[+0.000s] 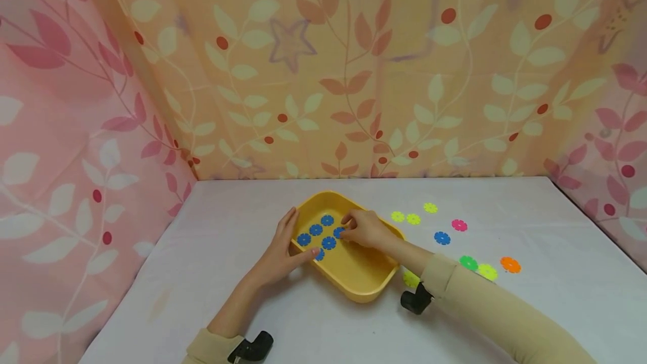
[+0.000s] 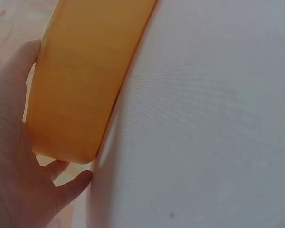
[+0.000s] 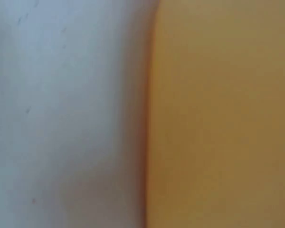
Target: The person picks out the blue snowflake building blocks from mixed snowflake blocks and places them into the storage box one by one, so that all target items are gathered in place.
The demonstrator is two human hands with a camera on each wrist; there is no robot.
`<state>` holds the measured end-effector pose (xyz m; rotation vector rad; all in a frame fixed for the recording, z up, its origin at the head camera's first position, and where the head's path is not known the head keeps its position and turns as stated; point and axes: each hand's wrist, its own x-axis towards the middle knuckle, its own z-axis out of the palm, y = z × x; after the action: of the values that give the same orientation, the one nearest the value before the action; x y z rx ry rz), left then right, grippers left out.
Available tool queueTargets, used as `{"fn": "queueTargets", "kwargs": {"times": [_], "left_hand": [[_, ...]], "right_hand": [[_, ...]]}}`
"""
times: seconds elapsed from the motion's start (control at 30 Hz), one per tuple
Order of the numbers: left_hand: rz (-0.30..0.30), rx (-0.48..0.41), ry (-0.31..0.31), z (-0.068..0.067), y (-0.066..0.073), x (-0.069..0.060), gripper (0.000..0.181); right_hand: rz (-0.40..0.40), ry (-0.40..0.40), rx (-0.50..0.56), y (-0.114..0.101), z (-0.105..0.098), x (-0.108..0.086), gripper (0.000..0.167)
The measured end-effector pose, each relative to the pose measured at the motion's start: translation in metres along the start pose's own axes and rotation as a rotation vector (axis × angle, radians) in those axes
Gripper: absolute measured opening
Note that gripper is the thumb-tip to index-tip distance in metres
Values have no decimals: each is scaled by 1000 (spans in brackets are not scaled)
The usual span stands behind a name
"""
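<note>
A yellow plastic tray (image 1: 364, 274) stands at an angle on the table, with several blue notched flower-shaped discs (image 1: 329, 242) at its left end. My left hand (image 1: 278, 254) grips that end, its thumb over the near rim and fingers along the outer side. The left wrist view shows the same hand (image 2: 19, 156) around the tray's end wall (image 2: 80, 85). Reaching over the right rim, my right hand (image 1: 368, 229) pinches one blue disc (image 1: 338, 233) low in the tray. Only the tray wall (image 3: 223, 118), blurred, fills the right wrist view's right side; the hand is hidden there.
Loose discs lie on the white tabletop right of the tray: yellow (image 1: 413, 219), blue (image 1: 442, 238), pink (image 1: 459, 225), green (image 1: 468, 263) and orange (image 1: 510, 265). Another yellow disc (image 1: 411, 279) is partly covered by the right wrist. A patterned curtain (image 1: 349, 72) hangs behind the table.
</note>
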<state>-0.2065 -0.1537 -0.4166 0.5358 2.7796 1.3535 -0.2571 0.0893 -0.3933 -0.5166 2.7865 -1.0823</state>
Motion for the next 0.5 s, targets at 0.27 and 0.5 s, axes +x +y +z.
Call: {"fn": "queueTargets", "kwargs": {"times": [0.27,0.5], "left_hand": [[3,-6,-6,2,0,0,103],[35,5,4,1,-2,1,105]], "right_hand": [[-20,86,201,-2,-33,-28,32],[4,171,285,21,-71,-56,38]]}}
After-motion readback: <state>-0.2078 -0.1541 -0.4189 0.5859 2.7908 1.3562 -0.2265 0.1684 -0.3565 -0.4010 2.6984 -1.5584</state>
